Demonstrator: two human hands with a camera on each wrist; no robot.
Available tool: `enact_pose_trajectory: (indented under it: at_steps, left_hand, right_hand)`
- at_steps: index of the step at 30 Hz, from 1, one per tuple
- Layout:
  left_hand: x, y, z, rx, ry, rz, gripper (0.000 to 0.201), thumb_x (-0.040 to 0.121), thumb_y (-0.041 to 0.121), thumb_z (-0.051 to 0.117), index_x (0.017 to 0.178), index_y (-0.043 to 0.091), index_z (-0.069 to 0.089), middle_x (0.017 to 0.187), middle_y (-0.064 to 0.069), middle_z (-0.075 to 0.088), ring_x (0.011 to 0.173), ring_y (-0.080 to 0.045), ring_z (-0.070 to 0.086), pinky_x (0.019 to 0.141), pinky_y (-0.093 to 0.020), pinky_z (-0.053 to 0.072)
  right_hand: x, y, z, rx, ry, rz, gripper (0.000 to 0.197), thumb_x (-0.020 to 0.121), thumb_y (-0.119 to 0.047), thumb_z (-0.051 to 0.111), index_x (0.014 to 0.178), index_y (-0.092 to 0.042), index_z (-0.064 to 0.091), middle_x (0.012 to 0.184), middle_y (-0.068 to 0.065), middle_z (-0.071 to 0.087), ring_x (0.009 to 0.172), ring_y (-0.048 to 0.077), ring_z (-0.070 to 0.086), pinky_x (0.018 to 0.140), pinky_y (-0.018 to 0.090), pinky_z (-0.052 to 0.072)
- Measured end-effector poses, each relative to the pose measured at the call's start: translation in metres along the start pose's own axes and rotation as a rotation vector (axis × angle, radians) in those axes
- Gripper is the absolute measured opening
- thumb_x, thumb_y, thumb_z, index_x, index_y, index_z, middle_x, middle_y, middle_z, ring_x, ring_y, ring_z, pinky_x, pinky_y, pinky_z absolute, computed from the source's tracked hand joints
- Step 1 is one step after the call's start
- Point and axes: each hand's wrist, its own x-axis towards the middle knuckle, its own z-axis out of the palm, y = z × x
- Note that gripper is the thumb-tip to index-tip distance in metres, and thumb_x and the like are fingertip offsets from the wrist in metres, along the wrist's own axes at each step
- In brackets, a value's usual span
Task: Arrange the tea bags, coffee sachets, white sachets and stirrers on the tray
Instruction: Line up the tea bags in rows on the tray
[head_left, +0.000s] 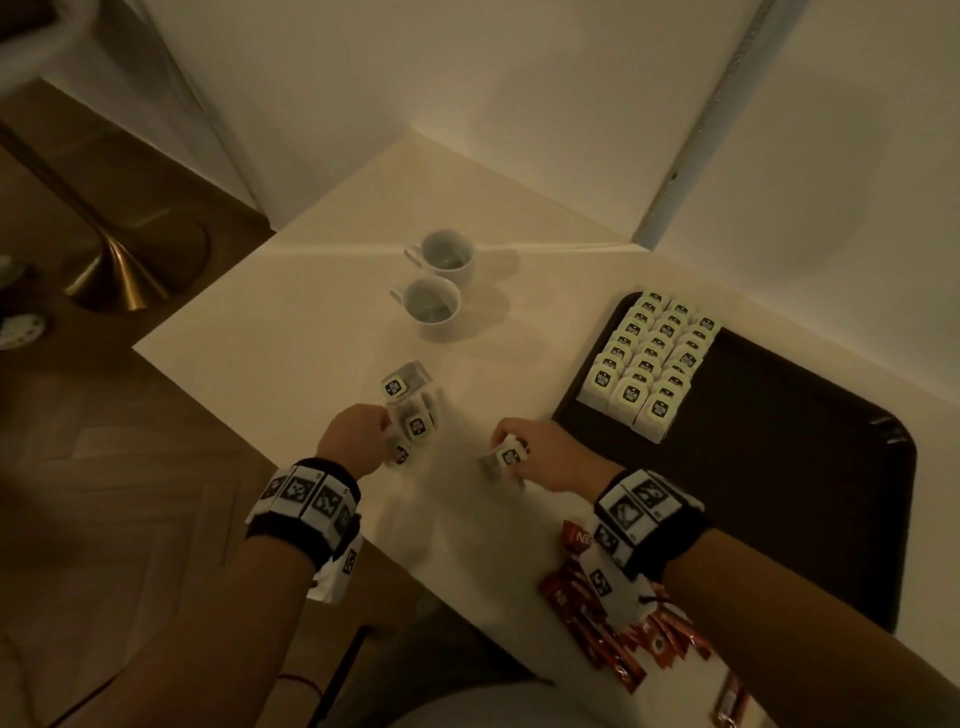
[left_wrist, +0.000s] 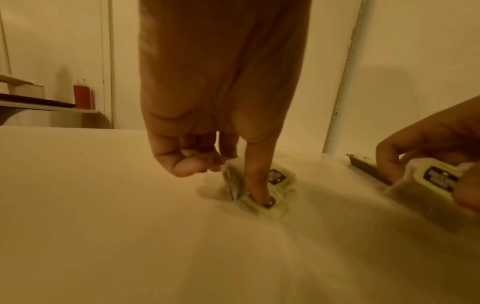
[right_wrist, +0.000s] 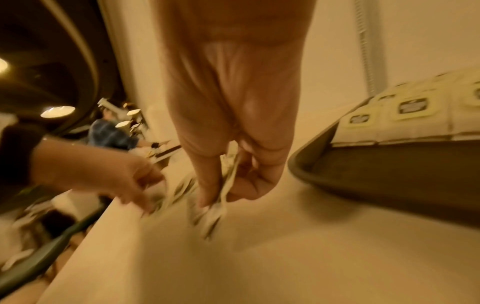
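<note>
Tea bags, paper, square, black-labelled: three tidy rows (head_left: 652, 358) at the 11 o'clock corner of the dark plastic tray (head_left: 779, 467). Loose tea bags (head_left: 413, 415) on the cream tabletop (head_left: 291, 332), blurred, count unclear. Left hand (head_left: 353, 434): forefinger pressing one down, other fingers curled. Right hand (head_left: 545, 452): fingers pinching a held tea bag (head_left: 506, 457). Red coffee sachets (head_left: 613, 644) at 5 o'clock, partly hidden under the right wrist.
</note>
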Motion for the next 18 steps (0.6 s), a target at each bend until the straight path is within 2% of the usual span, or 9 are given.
enact_pose_trajectory:
  at_steps: [2,5,6,8,9,11,13,15,18]
  left_hand:
    - [-0.001,0.001,-0.007,-0.035,-0.024,0.022,0.017,0.085,0.02,0.068,0.093,0.007,0.061,0.099,-0.012,0.06,0.083,-0.02,0.049,0.071,-0.027,0.036]
    - [-0.009,0.021,-0.023,-0.367,-0.12,0.135,0.018,0.088,0.021,0.066,0.085,0.008,0.054,0.088,-0.011,0.062,0.073,-0.02,0.055,0.068,-0.031,0.047]
    - [-0.014,0.034,-0.029,-0.539,-0.17,0.158,0.017,0.091,0.021,0.062,0.088,0.007,0.053,0.089,-0.009,0.064,0.077,-0.02,0.059,0.072,-0.032,0.05]
    - [-0.02,0.061,-0.039,-0.847,-0.279,0.19,0.013,0.097,0.018,0.052,0.098,0.005,0.053,0.101,-0.006,0.067,0.094,-0.02,0.065,0.084,-0.035,0.051]
    - [-0.021,0.076,-0.043,-0.979,-0.342,0.208,0.013,0.097,0.015,0.05,0.103,0.005,0.054,0.109,-0.008,0.067,0.102,-0.022,0.065,0.089,-0.036,0.052]
    - [-0.022,0.105,-0.049,-1.214,-0.471,0.24,0.028,0.09,0.009,0.049,0.116,0.0,0.053,0.117,-0.016,0.065,0.107,-0.028,0.065,0.09,-0.039,0.053]
    - [-0.025,0.133,-0.058,-1.355,-0.583,0.286,0.034,0.091,0.011,0.042,0.122,0.001,0.053,0.11,-0.017,0.068,0.101,-0.03,0.067,0.088,-0.041,0.055]
    - [-0.028,0.157,-0.068,-1.459,-0.688,0.336,0.034,0.095,0.02,0.034,0.113,0.007,0.059,0.097,-0.012,0.071,0.092,-0.029,0.069,0.084,-0.041,0.056]
    - [-0.033,0.187,-0.082,-1.554,-0.835,0.358,0.045,0.093,0.046,0.035,0.108,0.015,0.064,0.097,-0.011,0.07,0.087,-0.031,0.069,0.078,-0.04,0.057]
  right_hand:
    - [-0.006,-0.004,-0.019,0.073,0.06,-0.029,0.028,0.079,-0.004,0.069,0.105,-0.012,0.061,0.095,0.003,0.063,0.08,0.012,0.056,0.056,0.005,0.039]
    - [-0.02,-0.017,-0.059,0.11,0.059,-0.087,0.03,0.083,-0.007,0.066,0.109,-0.02,0.063,0.104,-0.005,0.062,0.091,0.007,0.057,0.067,0.005,0.041]
    - [-0.024,-0.023,-0.074,0.089,0.054,-0.123,0.031,0.083,-0.009,0.067,0.11,-0.023,0.063,0.108,-0.006,0.062,0.097,0.008,0.057,0.074,0.008,0.041]
    - [-0.033,-0.037,-0.101,0.045,0.058,-0.197,0.032,0.081,-0.013,0.07,0.109,-0.029,0.063,0.112,-0.005,0.062,0.101,0.006,0.056,0.085,0.013,0.039]
    - [-0.037,-0.044,-0.114,0.038,0.062,-0.22,0.033,0.08,-0.014,0.072,0.108,-0.029,0.063,0.111,-0.005,0.063,0.098,0.002,0.056,0.086,0.013,0.038]
    - [-0.047,-0.059,-0.136,0.029,0.07,-0.256,0.034,0.078,-0.013,0.074,0.106,-0.026,0.061,0.101,-0.005,0.068,0.088,-0.003,0.058,0.082,0.011,0.041]
    - [-0.054,-0.073,-0.155,-0.001,0.088,-0.285,0.035,0.077,-0.012,0.075,0.105,-0.024,0.059,0.09,-0.003,0.071,0.085,0.008,0.064,0.082,0.023,0.045]
    - [-0.06,-0.081,-0.17,-0.05,0.104,-0.297,0.035,0.077,-0.014,0.075,0.105,-0.024,0.058,0.088,-0.003,0.072,0.084,0.014,0.065,0.079,0.03,0.047]
    - [-0.07,-0.089,-0.189,-0.095,0.1,-0.314,0.032,0.08,-0.017,0.073,0.107,-0.025,0.057,0.089,0.0,0.072,0.076,0.02,0.066,0.071,0.037,0.052]
